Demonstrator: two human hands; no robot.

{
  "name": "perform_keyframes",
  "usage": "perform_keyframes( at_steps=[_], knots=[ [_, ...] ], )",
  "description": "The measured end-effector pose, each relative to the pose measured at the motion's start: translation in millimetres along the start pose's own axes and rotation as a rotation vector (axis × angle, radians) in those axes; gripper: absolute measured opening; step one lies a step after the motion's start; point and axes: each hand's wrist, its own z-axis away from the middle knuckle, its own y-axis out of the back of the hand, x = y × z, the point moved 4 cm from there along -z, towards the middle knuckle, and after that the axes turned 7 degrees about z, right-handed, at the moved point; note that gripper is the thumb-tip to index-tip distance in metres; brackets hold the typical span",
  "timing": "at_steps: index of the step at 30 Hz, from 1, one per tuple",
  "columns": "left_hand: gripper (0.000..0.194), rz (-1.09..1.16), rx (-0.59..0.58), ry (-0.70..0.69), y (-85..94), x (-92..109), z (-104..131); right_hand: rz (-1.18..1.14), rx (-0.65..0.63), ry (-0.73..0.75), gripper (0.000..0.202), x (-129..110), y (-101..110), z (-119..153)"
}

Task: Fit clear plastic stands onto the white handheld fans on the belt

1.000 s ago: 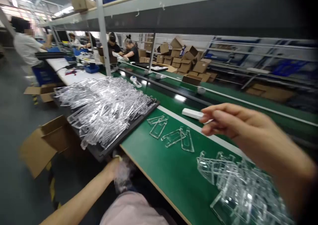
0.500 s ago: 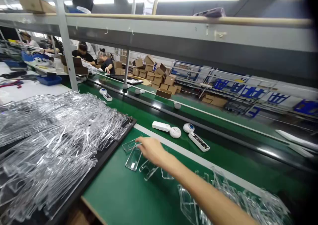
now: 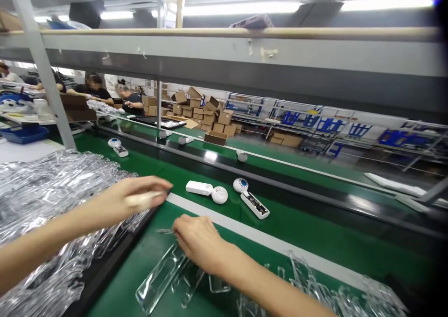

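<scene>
Frame (image 3: 155,271) slants down from pinching right hand (image 3: 200,242).

Head-worn camera, single view, forward and downward

One view, taken from above and behind the hands, at close range. Right hand (image 3: 199,240): near the lower middle. Left hand (image 3: 143,198): just left of it, forearm entering from the left edge. Facing: obliquely across the table (image 3: 121,279), with a slight tilt. Above both hands: shelf (image 3: 210,46), crossing the full width. Beyond them, well apart: cardboard boxes (image 3: 210,116), small in the background.
</scene>
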Motion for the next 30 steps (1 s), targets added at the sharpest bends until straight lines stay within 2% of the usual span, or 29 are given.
perform_keyframes(
  at_steps=[2, 5, 7, 8, 10, 12, 14, 17, 19, 22, 25, 28, 30],
  knots=[
    [0.045, -0.287, -0.248, -0.117, -49.7, -5, -50, -0.167, 0.129, -0.118, 0.018, 25, 14, 20],
    [0.071, -0.628, -0.439, -0.322, -121.3, -37, -114, -0.336, 0.256, -0.278, 0.021, 65, 22, 51],
    [0.082, -0.888, -0.565, -0.269, -153.3, -71, -142, -0.53, 0.221, -0.422, 0.025, 92, 17, 69],
    [0.084, -0.968, -0.608, -0.229, -162.5, -87, -151, -0.679, 0.187, -0.496, 0.028, 103, 13, 77],
    [0.087, -1.026, -0.64, -0.18, -169.9, -112, -161, -0.983, 0.162, -0.637, 0.034, 119, 7, 94],
    [0.086, -1.012, -0.609, -0.202, -167.1, -124, -165, -1.196, 0.229, -0.741, 0.038, 129, 7, 109],
    [0.08, -0.981, -0.563, -0.233, -159.1, -127, -169, -1.315, 0.322, -0.805, 0.042, 134, 14, 123],
    [0.07, -0.901, -0.472, -0.26, -146.5, -111, -176, -1.501, 0.354, -0.773, 0.049, 136, 24, 134],
    [0.067, -0.733, -0.394, -0.267, -140.8, -87, -179, -1.565, 0.376, -0.75, 0.048, 137, 28, 137],
    [0.064, -0.118, -0.291, -0.226, -137.9, -42, -172, -1.522, 0.487, -0.785, 0.036, 143, 27, 134],
    [0.049, 0.52, -0.293, -0.099, -147.2, -7, -149, -1.441, 0.658, -0.802, 0.036, 151, 22, 125],
    [0.038, 0.871, -0.283, 0.075, -163.2, 9, -121, -1.245, 0.801, -0.798, 0.062, 155, 27, 121],
    [0.035, 0.978, -0.254, 0.142, -172.6, 12, -107, -1.034, 0.803, -0.78, 0.076, 153, 34, 120]
  ],
)
